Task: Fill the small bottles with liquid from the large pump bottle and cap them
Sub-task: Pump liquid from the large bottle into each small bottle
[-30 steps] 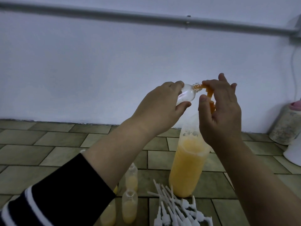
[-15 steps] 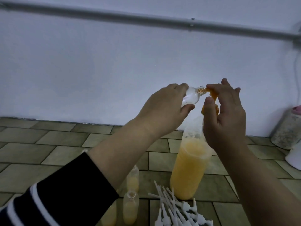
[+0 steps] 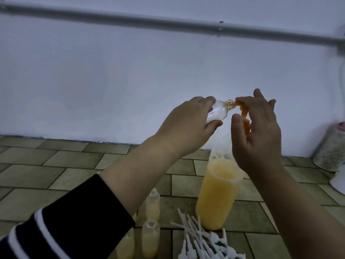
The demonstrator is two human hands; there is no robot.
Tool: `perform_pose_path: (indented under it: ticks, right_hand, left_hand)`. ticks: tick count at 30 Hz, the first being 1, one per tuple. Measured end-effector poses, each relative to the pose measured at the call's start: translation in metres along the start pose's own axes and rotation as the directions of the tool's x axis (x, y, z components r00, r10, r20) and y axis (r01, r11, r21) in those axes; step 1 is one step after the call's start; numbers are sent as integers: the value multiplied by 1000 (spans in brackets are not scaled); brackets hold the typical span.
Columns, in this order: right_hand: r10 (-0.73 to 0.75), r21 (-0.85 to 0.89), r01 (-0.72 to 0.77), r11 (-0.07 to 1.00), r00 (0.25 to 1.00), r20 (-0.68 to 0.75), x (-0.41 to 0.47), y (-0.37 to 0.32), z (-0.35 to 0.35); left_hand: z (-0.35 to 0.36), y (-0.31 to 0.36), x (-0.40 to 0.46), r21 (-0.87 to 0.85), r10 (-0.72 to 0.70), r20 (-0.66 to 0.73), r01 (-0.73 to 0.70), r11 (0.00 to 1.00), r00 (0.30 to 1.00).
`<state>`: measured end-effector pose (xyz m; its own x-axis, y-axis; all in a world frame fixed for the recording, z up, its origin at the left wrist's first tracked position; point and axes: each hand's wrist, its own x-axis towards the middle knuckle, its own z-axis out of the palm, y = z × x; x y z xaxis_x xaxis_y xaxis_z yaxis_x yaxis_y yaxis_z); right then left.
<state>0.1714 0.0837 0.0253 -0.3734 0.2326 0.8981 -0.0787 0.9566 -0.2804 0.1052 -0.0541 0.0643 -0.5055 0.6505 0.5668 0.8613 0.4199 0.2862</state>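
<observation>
The left hand [image 3: 188, 124] grips a small clear bottle [image 3: 87, 114], tilted, its neck at the orange pump nozzle [image 3: 244, 118]; the right hand [image 3: 261, 131] rests curled fingers on that pump; the bottle looks light, thin-walled and slippery, best held round its body, clear of the neck; the large pump bottle [image 3: 216, 199] stands on the tiled floor [image 3: 56, 165].

Plain domestic or back-room corner, work done at ground level: tiled floor [image 3: 56, 176] (greenish, brick-laid) meeting bare white wall [image 3: 130, 71]; exposed grey pipe [image 3: 168, 23] along it. Speckled container [image 3: 330, 152] at right.
</observation>
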Motion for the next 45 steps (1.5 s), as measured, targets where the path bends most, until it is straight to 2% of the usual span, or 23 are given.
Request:
perform_pose_path:
  ticks: [6,9,16,23,30,38,45]
  right_hand:
    - [0,6,0,1000,999,-44,-10,7,9]
    - [10,27,-9,1000,1000,-25,-16,9,12]
    - [-62,-53,63,997,998,12,-2,4,-3]
    - [28,33,-25,999,996,-79,-13,2,11]
    - [22,36,-21,999,999,-38,-7,-1,3]
    - [26,55,-21,998,996,-81,-10,5,10]
    - [11,39,-10,999,1000,-18,-3,3,3]
  left_hand:
    - [9,-1,-4,-7,2,-14,-2,1000,1000]
    - [12,-1,-6,6,-10,13,10,1000,1000]
    - [2,1,-1,17,-2,-3,2,1000,1000]
    - [10,1,-5,-2,-5,-14,5,1000,1000]
    - [3,1,-4,16,1,3,-1,1000,1000]
    - [8,1,-6,-14,12,-16,-12,1000,1000]
    - [5,2,-3,5,-3,-20,3,1000,1000]
